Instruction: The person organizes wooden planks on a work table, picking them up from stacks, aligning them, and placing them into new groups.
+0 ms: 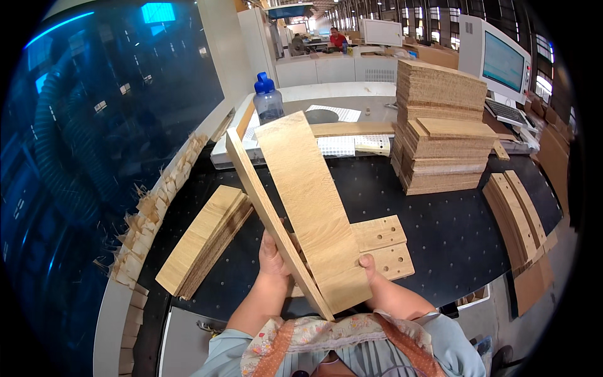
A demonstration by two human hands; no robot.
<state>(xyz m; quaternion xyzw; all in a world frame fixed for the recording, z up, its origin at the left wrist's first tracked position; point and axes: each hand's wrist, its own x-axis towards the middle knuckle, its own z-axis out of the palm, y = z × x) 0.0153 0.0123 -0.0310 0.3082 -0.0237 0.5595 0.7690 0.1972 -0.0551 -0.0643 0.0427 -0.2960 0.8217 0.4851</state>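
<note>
Two wooden boards are raised in front of me, their lower ends close together and their tops leaning to the left. My left hand (274, 256) is closed on the outer side of the left board (267, 204), which shows mostly its narrow edge. The wide face of the right board (311, 198) is turned up, and my right hand (375, 279) grips its right edge, the thumb showing on top. Most of my fingers are hidden. Partly covered behind them, boards with drilled holes (386, 251) lie on the black table.
A short board stack (204, 239) lies left, a tall stack (440, 151) stands back right, and drilled boards (518, 217) lie far right on the black perforated table (440, 245). A blue-capped bottle (268, 103) and a monitor (499, 60) stand behind. Bristly strips (154, 210) edge the left side.
</note>
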